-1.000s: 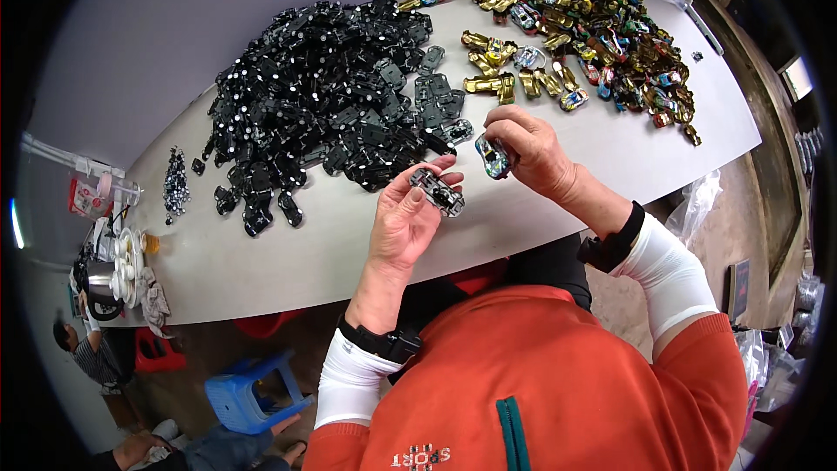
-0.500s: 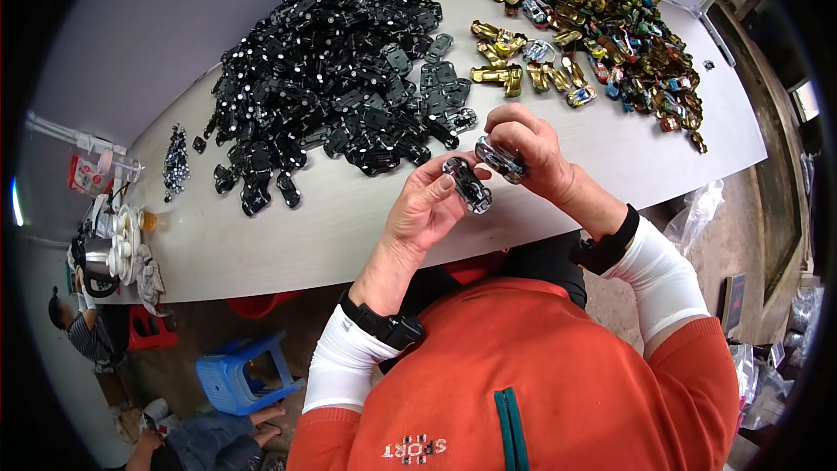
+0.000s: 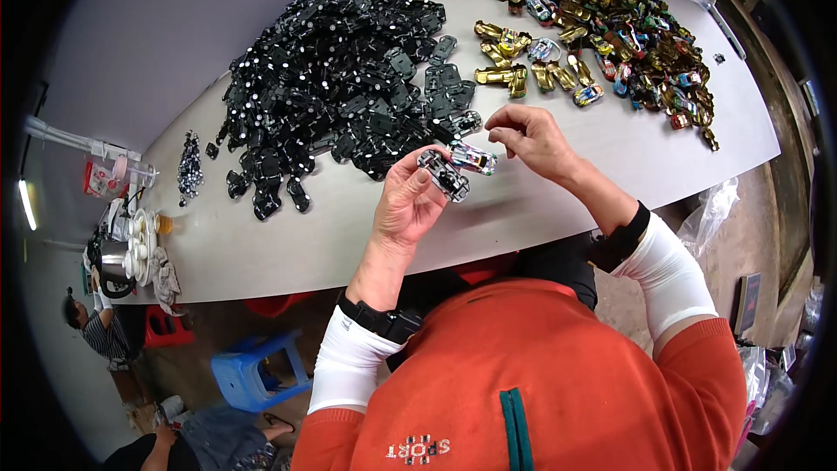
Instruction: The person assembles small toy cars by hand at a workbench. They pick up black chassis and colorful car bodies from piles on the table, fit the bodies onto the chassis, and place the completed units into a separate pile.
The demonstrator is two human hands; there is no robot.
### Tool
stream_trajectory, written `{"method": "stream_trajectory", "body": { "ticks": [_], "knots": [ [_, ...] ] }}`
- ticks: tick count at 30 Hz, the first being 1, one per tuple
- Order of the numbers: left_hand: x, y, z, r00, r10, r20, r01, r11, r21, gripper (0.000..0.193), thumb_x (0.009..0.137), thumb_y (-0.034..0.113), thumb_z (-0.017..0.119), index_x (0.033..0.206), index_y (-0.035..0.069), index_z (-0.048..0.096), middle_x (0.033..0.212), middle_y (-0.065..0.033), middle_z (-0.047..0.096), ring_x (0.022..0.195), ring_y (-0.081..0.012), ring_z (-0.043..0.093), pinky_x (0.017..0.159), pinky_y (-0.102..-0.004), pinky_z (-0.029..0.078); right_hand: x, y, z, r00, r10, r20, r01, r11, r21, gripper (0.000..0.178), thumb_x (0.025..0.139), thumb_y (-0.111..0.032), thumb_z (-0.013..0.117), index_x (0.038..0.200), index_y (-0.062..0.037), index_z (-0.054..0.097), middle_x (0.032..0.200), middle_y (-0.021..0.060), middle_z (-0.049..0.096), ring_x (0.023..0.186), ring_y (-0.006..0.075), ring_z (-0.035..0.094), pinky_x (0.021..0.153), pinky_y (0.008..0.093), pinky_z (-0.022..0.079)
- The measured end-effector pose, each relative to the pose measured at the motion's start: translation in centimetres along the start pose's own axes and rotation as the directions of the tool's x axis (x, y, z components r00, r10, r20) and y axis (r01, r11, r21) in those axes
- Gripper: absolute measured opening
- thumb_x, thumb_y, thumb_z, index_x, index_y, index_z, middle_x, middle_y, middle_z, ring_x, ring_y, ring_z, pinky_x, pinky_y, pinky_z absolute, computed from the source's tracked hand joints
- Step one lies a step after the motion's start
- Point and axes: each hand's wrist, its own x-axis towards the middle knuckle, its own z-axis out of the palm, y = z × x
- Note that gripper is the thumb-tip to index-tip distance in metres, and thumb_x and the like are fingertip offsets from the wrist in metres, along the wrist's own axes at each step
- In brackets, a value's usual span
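My left hand [image 3: 408,201] is closed around a toy car chassis [image 3: 443,176], dark with silvery parts, thumb on its near side. Against the chassis's far right edge shows a multicoloured toy car body [image 3: 472,157]; whether my left fingers hold it or it lies on the table cannot be told. Just right of that body hovers my right hand [image 3: 538,144], fingers loosely bent and thumb apart, with nothing seen in them. Beyond my left hand spreads a big heap of black toy car chassis [image 3: 323,78]. Gold and multicoloured toy car bodies [image 3: 628,39] are piled at the far right.
Both heaps rest on a pale table [image 3: 366,235]. Small silvery and dark parts [image 3: 189,170] form a strip at its left. Past the left end stand a kettle [image 3: 115,266] and white cups [image 3: 139,249]. A blue stool [image 3: 257,372] and other people [image 3: 100,331] are lower left.
My right hand has let go of the multicoloured car body and drawn slightly right. The body now sits against the chassis, which my left hand has shifted left and tilted.
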Motion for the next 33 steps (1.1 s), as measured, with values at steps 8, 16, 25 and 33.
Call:
{"method": "stream_trajectory", "body": {
  "ticks": [8,16,25,33],
  "knots": [
    [0.3,-0.5,0.2,0.999,-0.045,0.003,0.045,0.999,-0.003,0.035,0.078,0.011,0.068,0.106,-0.005,0.054,0.100,-0.0117,0.058,0.089,-0.0188,0.059,0.081,-0.0310,0.050,-1.0,-3.1,0.7,0.960,-0.233,0.154,0.268,0.924,-0.273,0.036,0.068,-0.008,0.075,0.101,-0.0017,0.062,0.085,0.0074,0.062,0.070,0.0147,0.056,0.059,0.0267,0.045],
    [-1.2,-0.1,0.5,0.943,-0.200,-0.264,0.120,0.949,-0.291,0.028,0.088,0.020,0.056,0.103,-0.003,0.054,0.093,-0.0112,0.060,0.077,-0.0165,0.062,0.071,-0.0298,0.055,-2.0,-5.8,0.6,0.828,-0.439,0.348,0.505,0.854,-0.124,0.043,0.062,0.000,0.073,0.101,-0.0127,0.063,0.117,0.0091,0.049,0.079,0.0194,0.056,0.068,0.0322,0.051],
    [-2.1,-1.7,1.7,0.872,-0.427,-0.238,0.329,0.873,-0.360,0.027,0.090,0.031,0.052,0.098,0.006,0.058,0.085,-0.0046,0.062,0.071,-0.0152,0.062,0.059,-0.0304,0.054,-2.6,-8.6,2.8,0.673,-0.587,0.451,0.701,0.701,-0.134,0.038,0.063,-0.002,0.068,0.099,-0.0011,0.055,0.108,0.0136,0.057,0.088,0.0330,0.059,0.070,0.0381,0.051],
    [-2.3,-3.1,1.3,0.957,-0.225,-0.182,0.214,0.974,-0.075,0.015,0.085,0.013,0.058,0.098,0.007,0.053,0.077,-0.0015,0.057,0.053,-0.0062,0.051,0.039,-0.0174,0.036,-2.6,-8.2,3.9,0.850,-0.409,0.331,0.453,0.889,-0.067,0.033,0.065,0.002,0.066,0.097,-0.0002,0.059,0.101,0.0128,0.060,0.070,0.0170,0.059,0.055,0.0267,0.047]
  ]
}}
